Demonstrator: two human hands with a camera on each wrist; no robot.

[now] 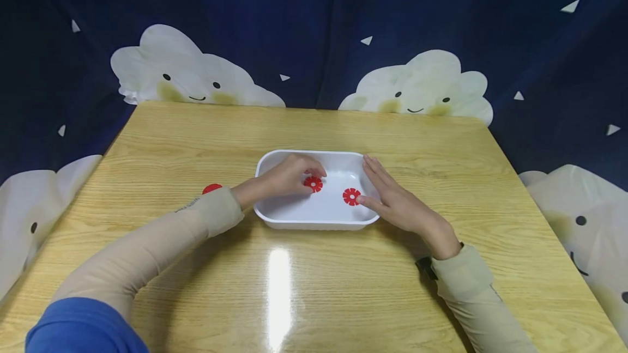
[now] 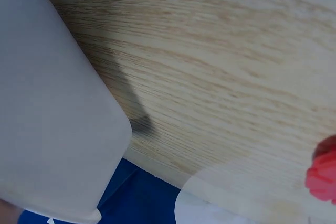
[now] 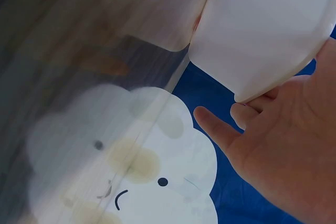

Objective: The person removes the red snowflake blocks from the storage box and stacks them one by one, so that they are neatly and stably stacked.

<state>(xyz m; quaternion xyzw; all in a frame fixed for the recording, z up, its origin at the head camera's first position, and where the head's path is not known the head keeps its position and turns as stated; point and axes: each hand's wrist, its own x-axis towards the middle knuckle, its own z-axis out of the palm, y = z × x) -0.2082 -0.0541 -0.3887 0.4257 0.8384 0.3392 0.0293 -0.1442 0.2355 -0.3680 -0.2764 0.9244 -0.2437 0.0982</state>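
Observation:
A white plastic tray (image 1: 279, 225) sits on the wooden table, tilted-looking in both wrist views. My left hand (image 1: 289, 174) reaches over its left side, thumb and fingers curled round a red notched disc (image 1: 313, 184) above the tray's floor. Another red notched disc (image 1: 351, 196) lies in the right part of the tray. Beside it, the thumb tip of my right hand (image 1: 399, 203) is at or very near the disc's edge. The right hand's other fingers stretch along the tray's right rim. In the right wrist view, fingers (image 3: 215, 127) show by the white tray wall (image 3: 262, 30).
More red plastic (image 1: 212, 187) lies on the table left of the tray, partly hidden by the left sleeve; its ridged edge (image 2: 323, 179) shows in the left wrist view. The wooden table (image 1: 314, 129) ends at a dark blue curtain (image 1: 314, 26) with cloud shapes.

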